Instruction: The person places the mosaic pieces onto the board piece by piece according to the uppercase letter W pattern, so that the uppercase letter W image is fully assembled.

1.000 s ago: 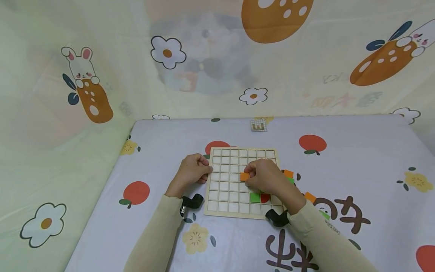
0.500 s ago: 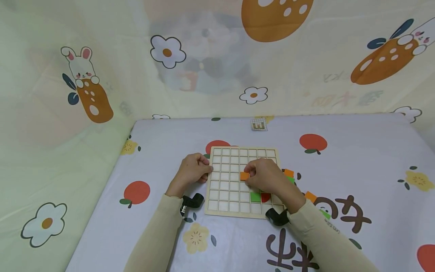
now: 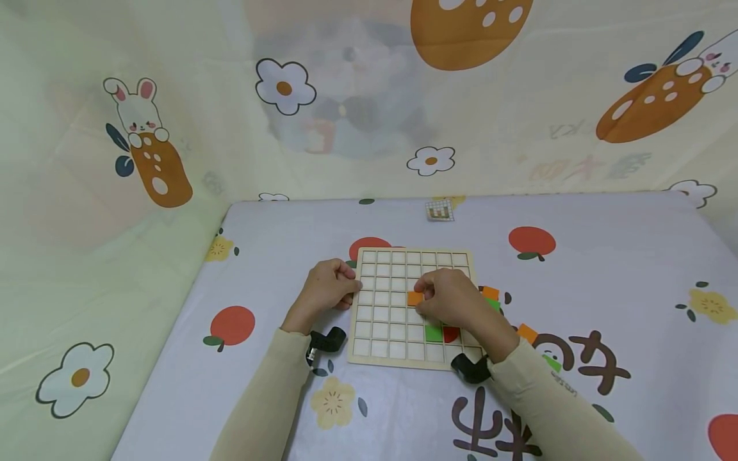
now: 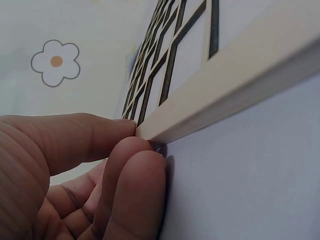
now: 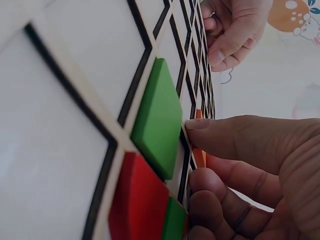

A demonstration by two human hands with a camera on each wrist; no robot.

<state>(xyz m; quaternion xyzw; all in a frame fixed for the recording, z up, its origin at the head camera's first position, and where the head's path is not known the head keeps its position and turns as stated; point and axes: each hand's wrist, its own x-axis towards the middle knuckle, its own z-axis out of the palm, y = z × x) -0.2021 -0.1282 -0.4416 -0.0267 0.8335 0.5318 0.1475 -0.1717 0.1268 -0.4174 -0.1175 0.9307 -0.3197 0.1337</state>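
A pale wooden grid board lies flat on the table. My left hand holds its left edge, the thumb on the rim and the curled fingers against the side, as the left wrist view shows. Over the board's middle, my right hand pinches an orange square tile between thumb and fingers, at one of the cells. Nearer the front, a green tile and a red tile sit in neighbouring cells. Another green tile shows beside the red one in the right wrist view. My right hand covers part of the board.
Right of the board lie loose tiles: an orange one, a green one, another orange one and a green one by my right sleeve. A small grid-printed card lies at the table's back edge.
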